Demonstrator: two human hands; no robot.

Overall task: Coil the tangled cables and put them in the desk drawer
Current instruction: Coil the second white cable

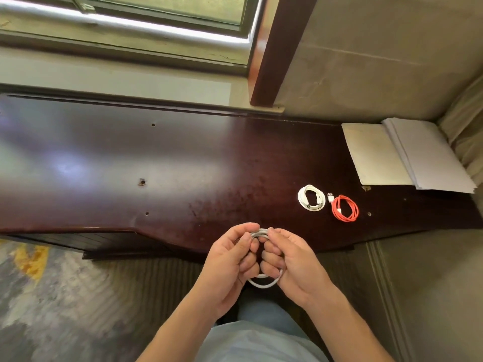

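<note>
A white cable wound into a small loop is held between both hands at the desk's front edge. My left hand pinches the loop's left side and my right hand grips its right side; fingers hide most of the coil. On the dark wooden desk, to the right, lie a coiled white cable and a coiled orange cable with a white plug, side by side. No drawer front is plainly visible.
A stack of white papers and a notebook lies at the desk's far right. A window and sill run behind the desk, with a wooden post at the right. Patterned carpet covers the floor.
</note>
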